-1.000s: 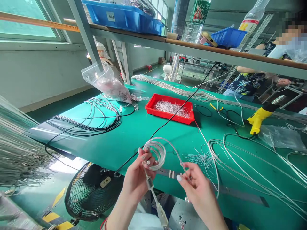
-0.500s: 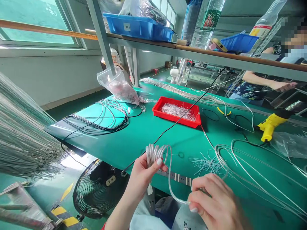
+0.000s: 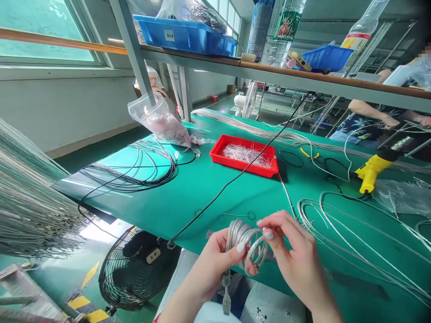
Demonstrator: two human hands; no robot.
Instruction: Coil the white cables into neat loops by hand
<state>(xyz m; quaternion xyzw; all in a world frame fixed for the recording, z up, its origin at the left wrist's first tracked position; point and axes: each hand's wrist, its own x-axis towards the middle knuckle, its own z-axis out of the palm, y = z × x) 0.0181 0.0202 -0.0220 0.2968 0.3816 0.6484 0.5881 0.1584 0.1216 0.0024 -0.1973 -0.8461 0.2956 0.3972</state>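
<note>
The clear cable has gone from a loose loop to a small, tight coil, held just above the green worktop. The left hand and right hand curl their fingers around it, and its plug hangs down.

Laid out on the workbench, tray of cut wires placed behind coiled cable; glue gun set rightward; floor fan positioned below, left.

The left hand and right hand sit close together, fingers curled inward, wrists angled toward each other.
</note>
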